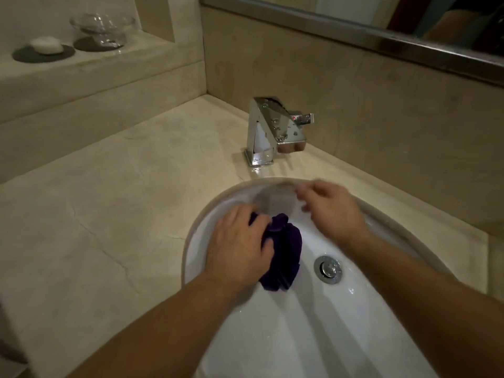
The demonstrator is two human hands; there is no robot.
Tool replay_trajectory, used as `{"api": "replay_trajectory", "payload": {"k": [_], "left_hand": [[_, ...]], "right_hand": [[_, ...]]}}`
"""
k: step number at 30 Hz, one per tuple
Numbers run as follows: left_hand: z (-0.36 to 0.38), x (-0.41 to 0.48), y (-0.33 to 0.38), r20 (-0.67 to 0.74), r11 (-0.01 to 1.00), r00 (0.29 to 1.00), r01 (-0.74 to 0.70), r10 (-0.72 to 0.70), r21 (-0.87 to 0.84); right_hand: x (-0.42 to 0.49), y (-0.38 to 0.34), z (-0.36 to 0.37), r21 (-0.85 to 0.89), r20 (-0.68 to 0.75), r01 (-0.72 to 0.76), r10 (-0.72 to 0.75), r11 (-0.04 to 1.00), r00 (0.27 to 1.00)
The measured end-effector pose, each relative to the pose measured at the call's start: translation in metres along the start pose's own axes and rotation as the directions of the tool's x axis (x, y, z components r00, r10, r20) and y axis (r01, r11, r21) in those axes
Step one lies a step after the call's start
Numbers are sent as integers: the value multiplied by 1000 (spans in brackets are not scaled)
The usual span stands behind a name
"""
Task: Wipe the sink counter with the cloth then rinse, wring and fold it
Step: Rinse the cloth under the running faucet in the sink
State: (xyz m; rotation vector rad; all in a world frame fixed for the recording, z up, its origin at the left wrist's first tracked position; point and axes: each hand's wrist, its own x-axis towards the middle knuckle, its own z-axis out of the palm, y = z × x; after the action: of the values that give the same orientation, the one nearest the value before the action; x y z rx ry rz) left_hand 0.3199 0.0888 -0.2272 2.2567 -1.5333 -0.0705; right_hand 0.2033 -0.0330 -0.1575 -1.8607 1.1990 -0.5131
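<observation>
From the head camera, the purple cloth [283,252] hangs bunched over the white sink [313,336] basin, just left of the chrome drain [328,269] and in front of the faucet [268,129]. The left hand [240,246] is closed around the cloth's upper part, with the lower folds drooping toward the basin wall. The right hand [330,211] is apart from it, fingers loose and blurred, holding nothing, poised above the far rim of the sink. No stream of water is visible from the faucet, though motion blur near the back of the basin makes that hard to judge; droplets sit on the basin. The step in hand looks like rinsing or wringing. To do it well, the free hand should take the hanging end so both hands grip the cloth, twist in opposite directions low over the basin, and let the runoff fall toward the drain rather than onto the beige desk [109,200], which appears already wiped. A firm, even twist along the whole length leaves the cloth easier to fold flat.
</observation>
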Motion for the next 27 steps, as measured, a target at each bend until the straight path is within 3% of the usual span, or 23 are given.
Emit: {"api": "replay_trajectory", "payload": {"k": [3,5,10,16,22,25,27], "left_hand": [[13,3,-2,257,990,964,-101,72,102],[16,8,-7,286,977,956,-112,57,181],[23,19,-16,241,970,965,-151,102,193],[31,27,-21,74,994,997,14,-6,-105],[32,28,-14,-44,974,996,60,-72,-219],[31,30,-12,-94,953,990,74,-106,-293],[29,31,-9,-138,947,985,60,-108,-314]], "right_hand": [[21,-21,-9,132,-75,150,-141,980,987],[30,-36,-11,211,-44,205,-200,956,979],[43,-44,-16,268,-9,182,-187,946,982],[51,-35,-25,330,-10,104,-107,938,994],[57,-39,-24,402,24,42,-56,915,998],[50,-33,-20,491,108,-28,-28,871,994],[39,-13,-9,452,82,-5,-36,892,996]]}}
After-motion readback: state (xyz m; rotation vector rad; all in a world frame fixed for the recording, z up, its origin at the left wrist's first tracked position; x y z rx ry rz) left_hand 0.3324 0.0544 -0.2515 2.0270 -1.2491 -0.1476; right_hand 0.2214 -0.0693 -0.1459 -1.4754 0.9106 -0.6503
